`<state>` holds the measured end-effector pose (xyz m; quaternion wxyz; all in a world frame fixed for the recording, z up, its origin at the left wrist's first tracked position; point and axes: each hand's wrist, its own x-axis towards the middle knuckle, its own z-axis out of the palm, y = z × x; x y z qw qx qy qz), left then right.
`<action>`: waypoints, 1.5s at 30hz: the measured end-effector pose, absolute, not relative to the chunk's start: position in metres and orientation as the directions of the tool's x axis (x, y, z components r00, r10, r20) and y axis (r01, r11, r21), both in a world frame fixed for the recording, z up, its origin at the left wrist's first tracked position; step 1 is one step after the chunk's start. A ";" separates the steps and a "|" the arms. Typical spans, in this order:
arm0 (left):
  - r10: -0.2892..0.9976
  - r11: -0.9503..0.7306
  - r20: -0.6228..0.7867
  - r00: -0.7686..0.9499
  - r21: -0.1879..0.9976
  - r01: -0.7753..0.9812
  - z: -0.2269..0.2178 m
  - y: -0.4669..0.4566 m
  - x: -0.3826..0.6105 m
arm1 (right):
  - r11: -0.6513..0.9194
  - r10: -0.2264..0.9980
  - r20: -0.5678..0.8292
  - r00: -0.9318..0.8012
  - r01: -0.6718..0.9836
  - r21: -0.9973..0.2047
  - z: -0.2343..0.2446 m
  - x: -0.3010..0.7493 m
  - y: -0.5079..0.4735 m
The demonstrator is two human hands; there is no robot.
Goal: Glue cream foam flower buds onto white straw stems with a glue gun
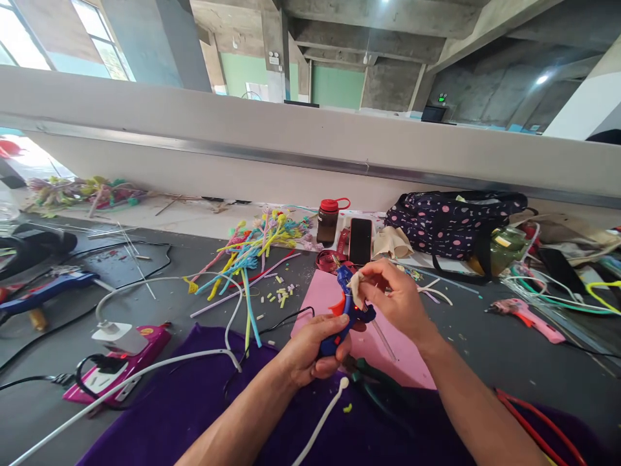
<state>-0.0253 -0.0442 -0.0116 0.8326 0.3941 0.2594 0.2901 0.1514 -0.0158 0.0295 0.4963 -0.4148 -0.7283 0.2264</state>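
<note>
My left hand (310, 346) is wrapped round the handle of a blue hot glue gun (344, 278) with an orange trigger (336, 305), its nozzle tilted up. Between the fingers of my right hand (398, 299) is a beige scrap of cloth or paper (357, 289), pressed against the gun's body. A clear glue stick (385, 341) shows below the gun, over a pink sheet (412, 369). Dark green-handled pliers (378, 383) lie just under my hands. Beside them is a white fuzzy stem (324, 417) with a rounded tip, on purple cloth (194, 395).
Coloured fuzzy stems (247, 252) and cut bits (279, 292) lie ahead. A bottle (328, 223), a phone (361, 241) and a patterned bag (441, 226) stand near the partition. A pink glue gun (528, 318) lies right; a corded magenta power strip (123, 369) lies left.
</note>
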 end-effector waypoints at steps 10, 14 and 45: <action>0.773 0.396 -0.235 0.589 0.904 -0.160 -0.006 -0.052 -0.016 | 0.583 0.773 0.613 -0.167 0.567 -0.582 0.010 0.140 -0.011; 0.788 0.369 -0.245 0.565 0.922 -0.114 -0.004 -0.053 -0.014 | 0.593 0.742 0.650 -0.161 0.608 -0.527 0.007 0.138 -0.013; 0.712 0.396 -0.202 0.672 0.906 -0.147 -0.003 -0.048 -0.030 | 0.625 0.774 0.569 -0.278 0.478 -0.617 0.007 0.153 -0.004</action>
